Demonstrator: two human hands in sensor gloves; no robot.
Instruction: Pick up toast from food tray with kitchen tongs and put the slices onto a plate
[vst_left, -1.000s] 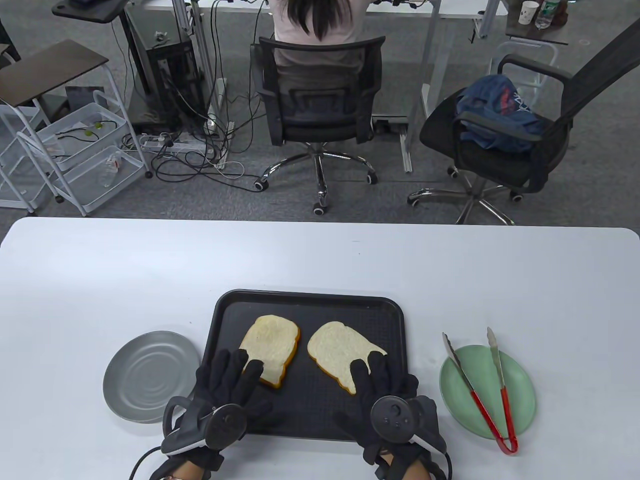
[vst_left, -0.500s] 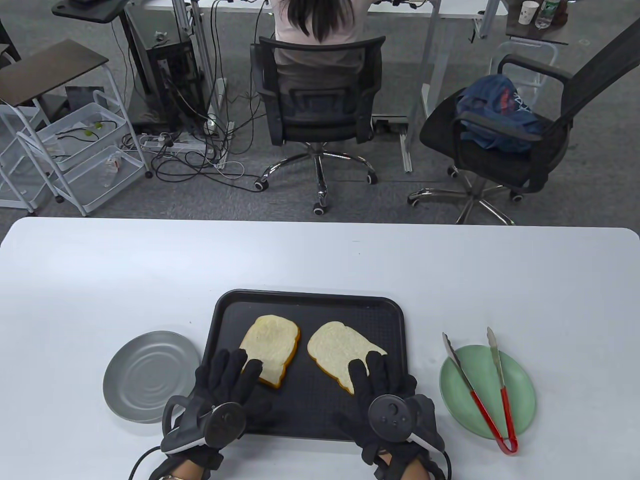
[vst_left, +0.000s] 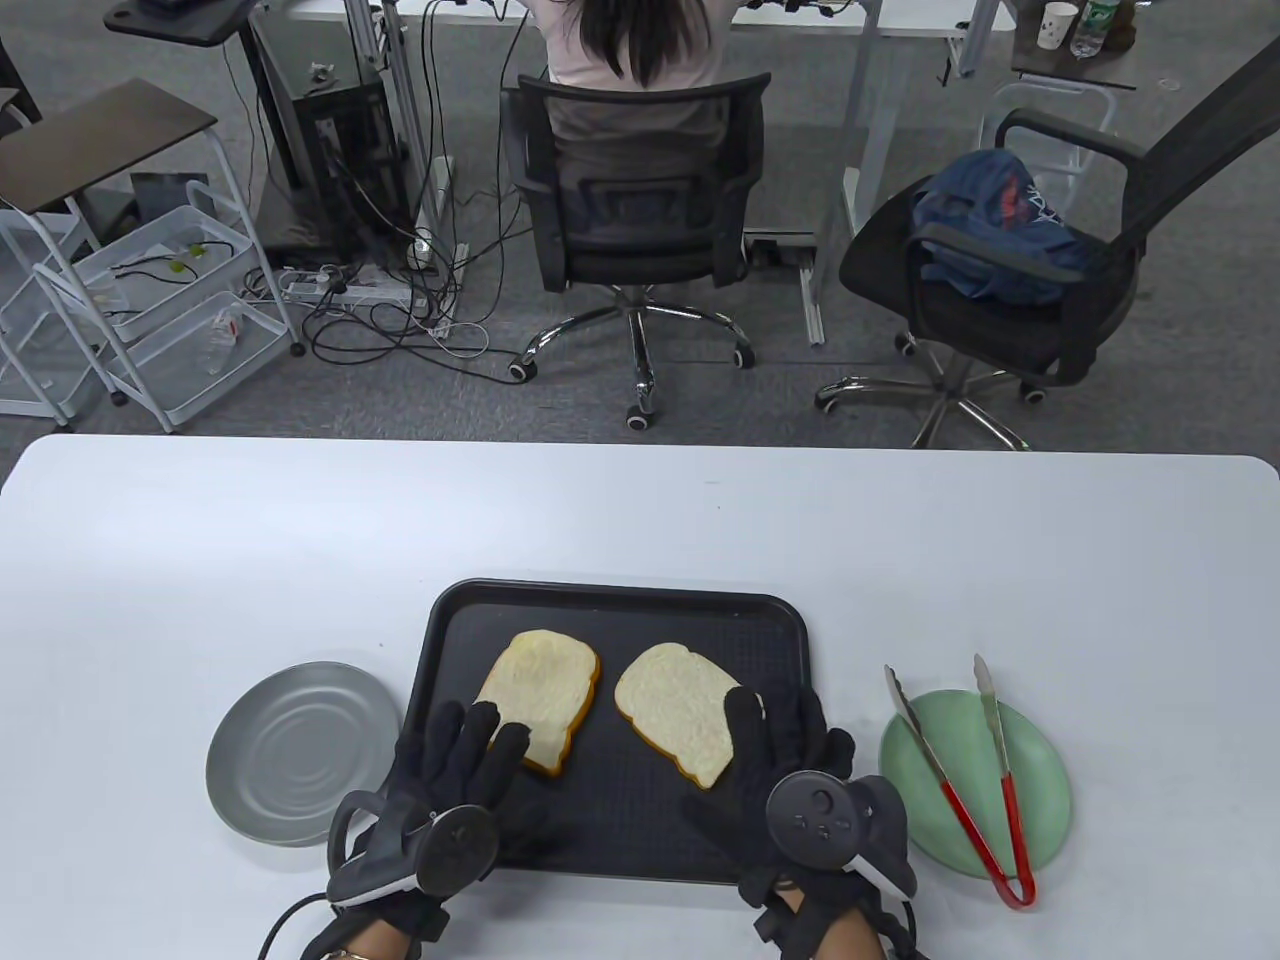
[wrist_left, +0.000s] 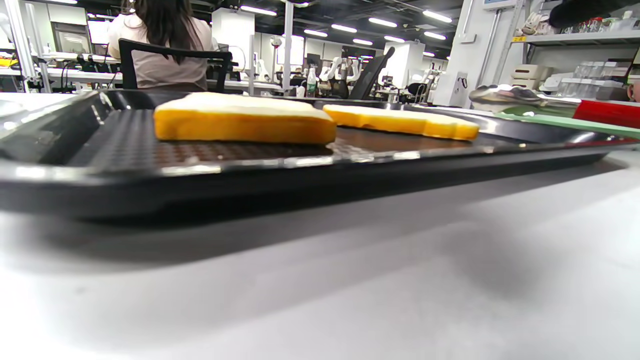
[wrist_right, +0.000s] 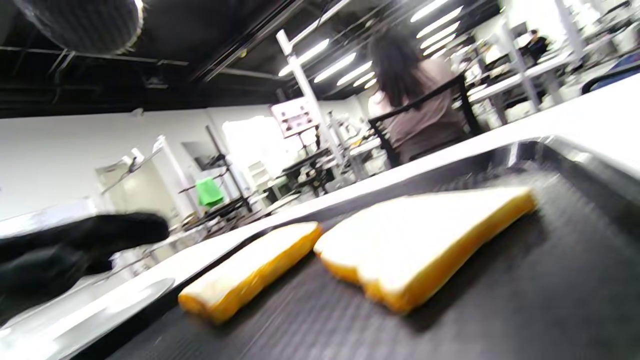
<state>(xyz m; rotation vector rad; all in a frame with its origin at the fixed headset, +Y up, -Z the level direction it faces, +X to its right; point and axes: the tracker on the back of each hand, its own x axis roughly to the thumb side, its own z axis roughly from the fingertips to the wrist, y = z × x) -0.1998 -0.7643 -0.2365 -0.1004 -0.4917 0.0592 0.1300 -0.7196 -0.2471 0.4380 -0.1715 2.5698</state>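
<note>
One white tabletop carries everything, and both hands lie on its near side. One black tray stretches between and ahead of the hands, its near edge under them. Two plates flank it: a grey plate just outside the left hand, and a green plate just outside the right hand.

Two toast slices lie flat on the tray, apart from each other. The left toast sits just ahead of the left hand, whose straight, spread fingertips overlap its near corner; whether they press on it cannot be told. The right toast lies ahead of and inward from the right hand, whose fingers reach along its outer edge. The wrist views show both slices with white tops and orange crusts resting on the ribbed tray floor.

One pair of tongs lies across the green plate, outward of the right hand, its two metal arms spread apart and pointing away, its red joint hanging over the plate's near rim onto the tabletop.

Both hands are flat, fingers extended, grasping nothing. Each carries one tracker on its back.
</note>
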